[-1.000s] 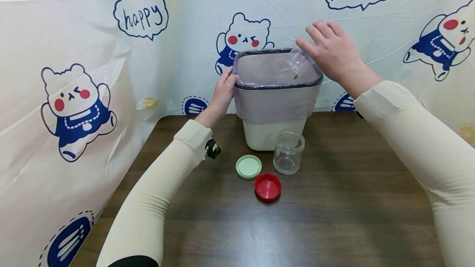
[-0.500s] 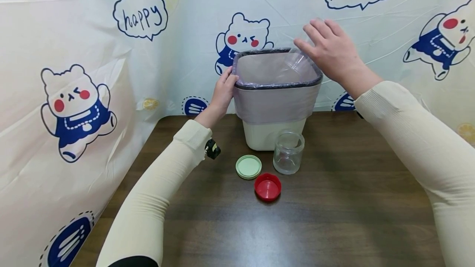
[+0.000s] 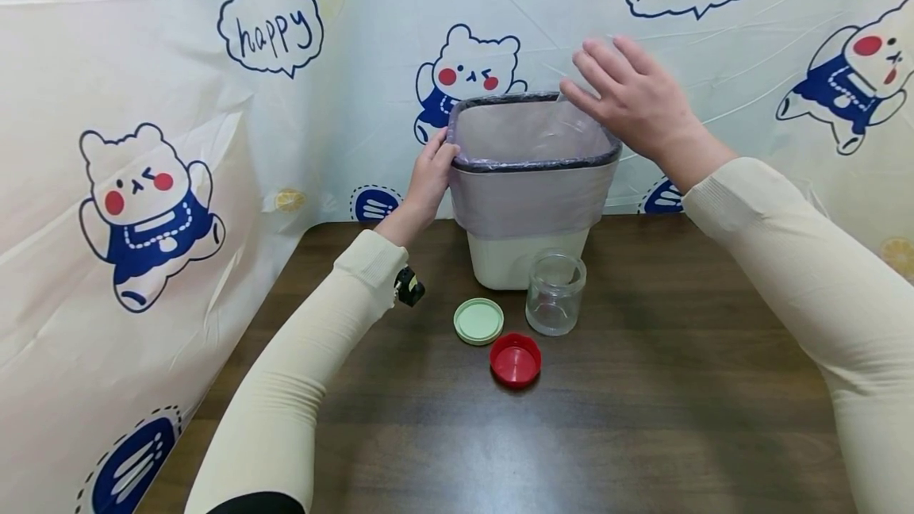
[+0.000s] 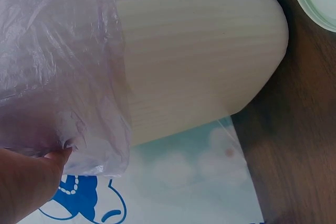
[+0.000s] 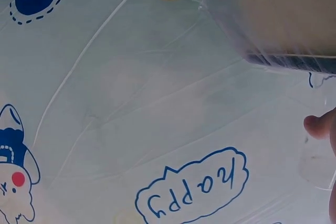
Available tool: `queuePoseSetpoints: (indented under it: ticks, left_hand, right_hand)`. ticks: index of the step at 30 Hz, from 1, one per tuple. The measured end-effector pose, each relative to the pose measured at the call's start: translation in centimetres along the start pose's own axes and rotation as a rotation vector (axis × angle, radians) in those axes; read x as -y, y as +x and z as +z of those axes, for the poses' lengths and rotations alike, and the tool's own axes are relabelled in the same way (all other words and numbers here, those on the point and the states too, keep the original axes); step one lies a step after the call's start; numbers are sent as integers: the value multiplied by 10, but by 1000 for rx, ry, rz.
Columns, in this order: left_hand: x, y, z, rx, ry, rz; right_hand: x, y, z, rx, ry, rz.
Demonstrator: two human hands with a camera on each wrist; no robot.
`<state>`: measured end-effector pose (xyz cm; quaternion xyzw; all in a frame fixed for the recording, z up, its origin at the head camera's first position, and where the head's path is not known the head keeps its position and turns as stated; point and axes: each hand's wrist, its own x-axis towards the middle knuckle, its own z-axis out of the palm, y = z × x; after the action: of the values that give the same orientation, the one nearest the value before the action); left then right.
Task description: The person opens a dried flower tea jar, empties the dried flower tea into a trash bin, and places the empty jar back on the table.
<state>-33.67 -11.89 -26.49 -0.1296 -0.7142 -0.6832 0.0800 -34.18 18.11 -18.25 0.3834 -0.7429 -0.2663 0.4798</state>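
At the back of the table stands a pale trash bin [image 3: 528, 260], lined with a translucent purple bag [image 3: 531, 205] folded down over its rim. My left hand [image 3: 431, 173] grips the bin's left rim; in the left wrist view its thumb [image 4: 55, 161] presses on the bag. My right hand [image 3: 631, 105] is raised over the bin's right rim and holds a clear jar [image 5: 315, 169], tipped towards the opening. Most of that jar is hidden behind the hand in the head view. A glass jar [image 3: 555, 300] without a lid stands upright before the bin.
A green lid [image 3: 478, 321] and a red lid [image 3: 516, 361] lie on the brown table [image 3: 643, 419], left of the glass jar and in front of it. A printed curtain [image 3: 357, 101] hangs close behind the bin.
My right hand has shifted slightly left and turned, so less of the clear jar shows and a dark speck near its mouth is no longer visible. The left hand has stayed put.
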Motion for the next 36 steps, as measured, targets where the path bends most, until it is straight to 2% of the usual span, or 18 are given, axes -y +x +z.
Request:
queuePoseSetpoints:
  ticks: [4,10,27,36]
  left_hand:
    - [0,0,0,2,7,1]
    - [0,1,1,2,-9,-1]
    - [-2,1,-1,25,-14,-6]
    - [-1,1,-1,21,-9,-4]
  right_hand:
    - [1,0,1,-51,-63,-43]
    - [1,-1,4,-95,-81,-82]
    - [1,-1,5,-90,-58,-159]
    - [1,-2,6,-96,-43,-170]
